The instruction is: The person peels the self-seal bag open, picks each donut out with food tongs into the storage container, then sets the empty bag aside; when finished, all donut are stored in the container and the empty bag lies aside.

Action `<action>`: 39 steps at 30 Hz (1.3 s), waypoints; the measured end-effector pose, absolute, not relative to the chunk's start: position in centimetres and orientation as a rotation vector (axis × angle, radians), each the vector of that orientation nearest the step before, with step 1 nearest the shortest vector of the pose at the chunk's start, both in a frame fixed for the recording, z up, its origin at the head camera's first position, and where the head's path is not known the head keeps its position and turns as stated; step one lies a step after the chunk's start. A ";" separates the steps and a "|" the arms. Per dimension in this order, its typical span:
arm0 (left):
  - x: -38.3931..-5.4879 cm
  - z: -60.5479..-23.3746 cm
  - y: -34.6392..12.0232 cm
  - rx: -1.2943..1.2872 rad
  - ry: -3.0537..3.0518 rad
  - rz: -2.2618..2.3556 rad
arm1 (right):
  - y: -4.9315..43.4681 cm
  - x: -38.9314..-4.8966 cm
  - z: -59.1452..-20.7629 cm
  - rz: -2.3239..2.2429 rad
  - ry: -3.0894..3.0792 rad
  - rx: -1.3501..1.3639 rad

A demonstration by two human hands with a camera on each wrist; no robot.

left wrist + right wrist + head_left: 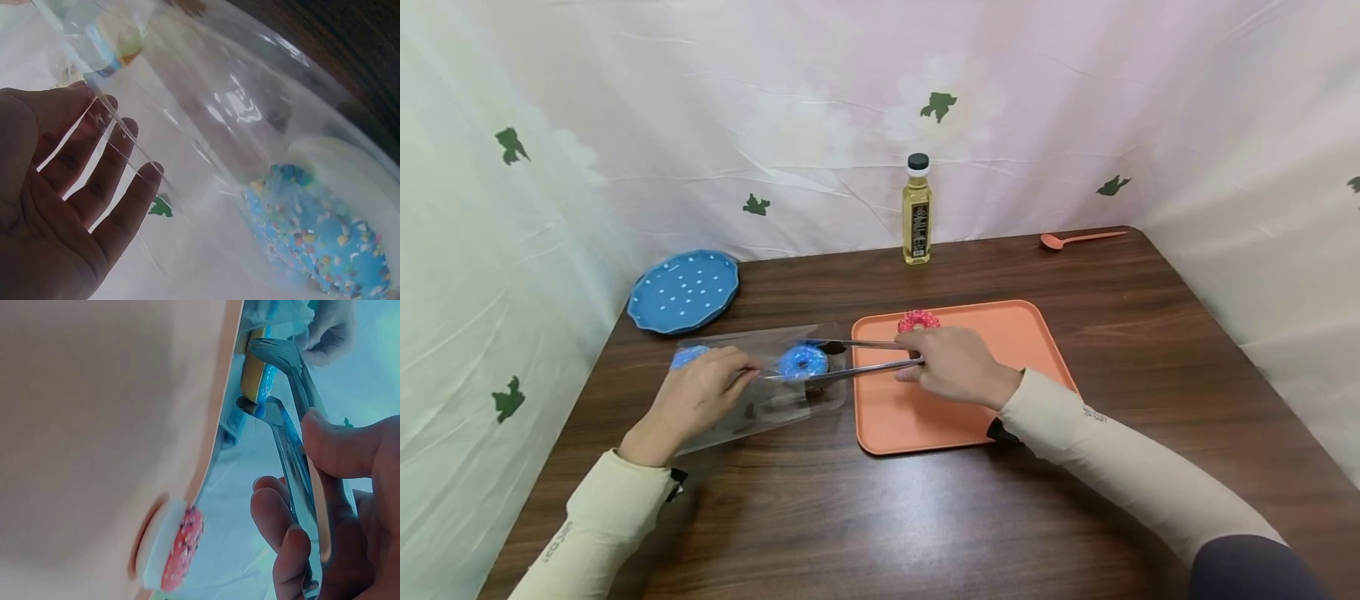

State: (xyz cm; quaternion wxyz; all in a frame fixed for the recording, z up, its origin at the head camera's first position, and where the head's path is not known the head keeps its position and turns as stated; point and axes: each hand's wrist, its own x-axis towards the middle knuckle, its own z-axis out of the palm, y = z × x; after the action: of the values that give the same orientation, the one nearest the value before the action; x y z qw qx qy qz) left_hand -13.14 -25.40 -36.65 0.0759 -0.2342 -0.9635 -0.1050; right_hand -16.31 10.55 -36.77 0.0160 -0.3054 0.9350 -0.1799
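Note:
A clear plastic bag (730, 421) lies left of an orange tray (880, 433). My left hand (696, 396) pinches the bag's edge between thumb and forefinger; its other fingers (103, 187) are spread behind the film in the left wrist view. My right hand (958, 362) grips metal tongs (880, 367) above the tray. The tongs' ends are on either side of a blue doughnut (802, 362) at the bag's right part. Another blue, sprinkled piece (688, 357) shows under the film by my left hand. A pink doughnut (181, 547) sits on the tray, partly behind my right hand in the head view.
A blue dotted plate (685, 292) stands at the back left. An oil bottle (917, 212) with a black cap is upright at the back middle. An orange spoon (1075, 239) lies at the back right. Curtains (820, 108) surround the brown table (820, 517).

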 end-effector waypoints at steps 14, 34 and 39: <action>-13.6 -36.7 -25.5 -0.717 -2.858 -0.314 | 15.3 -15.0 -36.3 -0.641 2.961 -0.779; -13.5 -37.0 -25.6 -0.724 -2.858 -0.309 | 22.4 -12.6 -36.2 -0.560 3.145 -0.568; -13.5 -37.0 -25.6 -0.725 -2.848 -0.311 | 23.9 -12.1 -36.0 -0.551 3.154 -0.508</action>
State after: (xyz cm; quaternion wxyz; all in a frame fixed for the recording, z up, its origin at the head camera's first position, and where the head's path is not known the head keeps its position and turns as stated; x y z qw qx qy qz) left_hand -13.47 -25.55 -37.00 0.0930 -0.2443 -0.9595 -0.1048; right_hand -12.15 23.91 -35.98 -0.0501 -0.1566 0.9717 -0.1697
